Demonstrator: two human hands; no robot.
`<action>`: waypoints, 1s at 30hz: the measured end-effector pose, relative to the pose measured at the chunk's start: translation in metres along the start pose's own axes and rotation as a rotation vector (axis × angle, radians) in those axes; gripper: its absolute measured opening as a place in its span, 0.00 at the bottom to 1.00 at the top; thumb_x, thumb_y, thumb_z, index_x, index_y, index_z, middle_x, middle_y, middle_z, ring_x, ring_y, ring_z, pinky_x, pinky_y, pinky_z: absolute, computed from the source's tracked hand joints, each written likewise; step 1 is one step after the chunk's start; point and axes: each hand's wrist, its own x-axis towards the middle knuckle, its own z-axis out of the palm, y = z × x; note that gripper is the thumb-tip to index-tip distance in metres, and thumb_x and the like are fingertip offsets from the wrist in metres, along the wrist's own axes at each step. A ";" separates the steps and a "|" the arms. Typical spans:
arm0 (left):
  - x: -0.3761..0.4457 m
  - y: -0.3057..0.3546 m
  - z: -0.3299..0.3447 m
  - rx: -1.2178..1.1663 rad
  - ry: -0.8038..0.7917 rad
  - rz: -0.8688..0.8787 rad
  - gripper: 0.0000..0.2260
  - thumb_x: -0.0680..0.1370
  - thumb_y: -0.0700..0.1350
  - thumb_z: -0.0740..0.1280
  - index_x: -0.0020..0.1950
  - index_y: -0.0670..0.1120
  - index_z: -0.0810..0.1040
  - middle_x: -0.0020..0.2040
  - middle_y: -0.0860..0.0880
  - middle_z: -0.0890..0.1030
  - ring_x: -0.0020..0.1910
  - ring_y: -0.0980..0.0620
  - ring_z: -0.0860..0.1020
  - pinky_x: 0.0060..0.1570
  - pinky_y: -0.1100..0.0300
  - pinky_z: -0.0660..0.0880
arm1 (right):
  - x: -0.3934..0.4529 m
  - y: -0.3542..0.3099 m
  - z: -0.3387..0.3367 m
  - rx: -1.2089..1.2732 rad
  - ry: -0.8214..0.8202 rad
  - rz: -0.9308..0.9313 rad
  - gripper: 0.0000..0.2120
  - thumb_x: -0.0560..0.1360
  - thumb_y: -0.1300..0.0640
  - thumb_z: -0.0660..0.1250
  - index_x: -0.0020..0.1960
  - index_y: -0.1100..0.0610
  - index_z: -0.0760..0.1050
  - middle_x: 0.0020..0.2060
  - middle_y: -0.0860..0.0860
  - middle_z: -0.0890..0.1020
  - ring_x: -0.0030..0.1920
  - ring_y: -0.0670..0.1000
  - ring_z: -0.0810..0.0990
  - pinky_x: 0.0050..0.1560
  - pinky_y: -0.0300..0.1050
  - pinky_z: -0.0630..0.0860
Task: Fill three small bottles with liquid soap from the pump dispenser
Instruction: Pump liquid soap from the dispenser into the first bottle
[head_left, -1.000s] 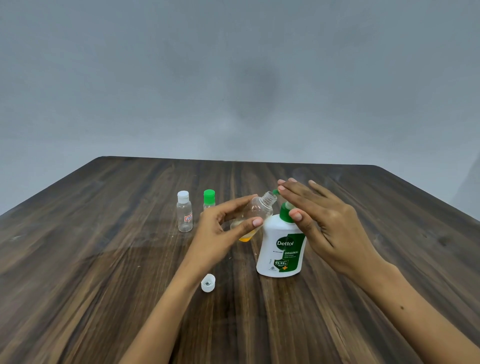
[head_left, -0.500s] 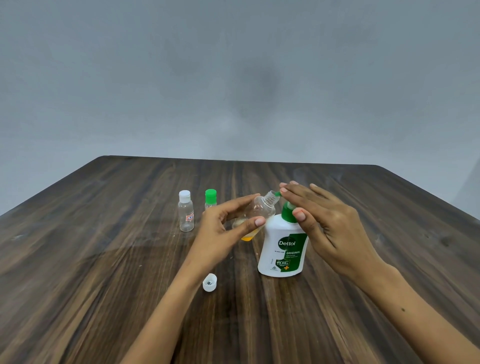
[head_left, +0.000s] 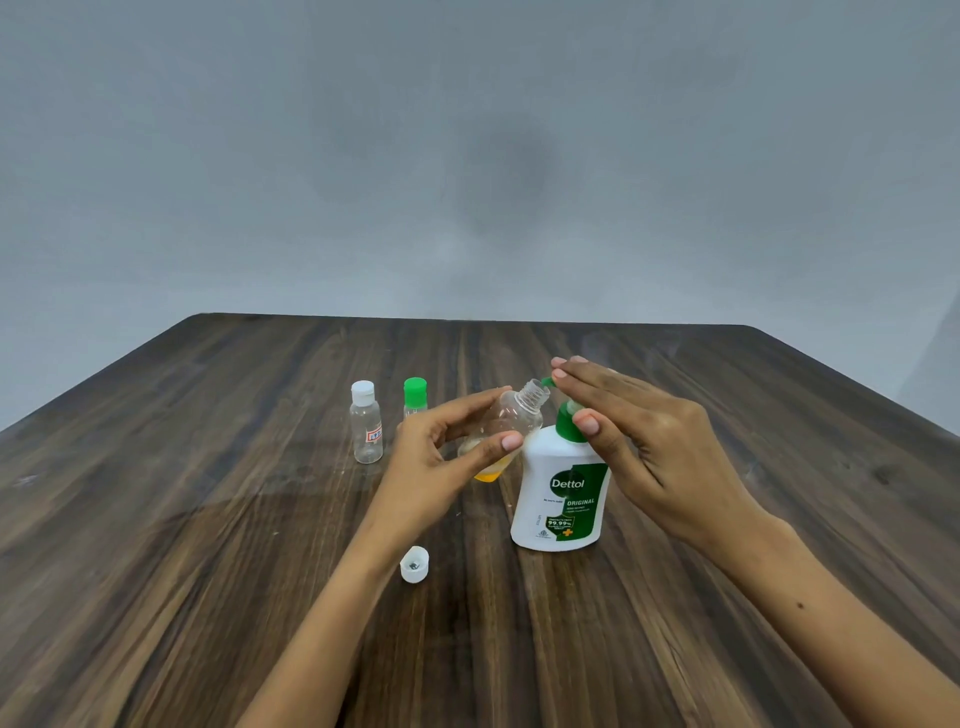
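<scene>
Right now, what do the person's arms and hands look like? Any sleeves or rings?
Both arms are bare all the way to the picture's edge, with no sleeves showing. The left hand and right hand wear no gloves, rings, watch or bracelets that I can see. The fingernails are short and unpainted. The right forearm has a small dark mark.
</scene>
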 end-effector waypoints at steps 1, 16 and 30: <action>0.000 0.000 0.000 0.004 -0.001 0.001 0.20 0.69 0.48 0.73 0.61 0.52 0.79 0.58 0.53 0.83 0.59 0.58 0.80 0.58 0.63 0.76 | -0.001 0.000 0.001 0.007 0.005 0.004 0.30 0.82 0.39 0.47 0.66 0.58 0.75 0.65 0.50 0.77 0.69 0.48 0.72 0.66 0.46 0.72; 0.002 0.000 0.001 0.007 0.003 0.010 0.19 0.69 0.48 0.73 0.61 0.52 0.80 0.57 0.53 0.84 0.58 0.58 0.80 0.57 0.64 0.76 | 0.000 0.002 0.001 0.037 0.020 0.011 0.29 0.82 0.39 0.47 0.65 0.57 0.76 0.64 0.49 0.77 0.68 0.47 0.73 0.65 0.49 0.74; 0.001 0.002 0.001 0.023 0.004 0.009 0.19 0.69 0.48 0.73 0.60 0.53 0.79 0.55 0.58 0.84 0.57 0.60 0.81 0.56 0.67 0.76 | -0.001 0.001 0.003 0.074 0.032 0.039 0.30 0.82 0.38 0.47 0.66 0.57 0.75 0.65 0.50 0.77 0.68 0.48 0.73 0.64 0.54 0.75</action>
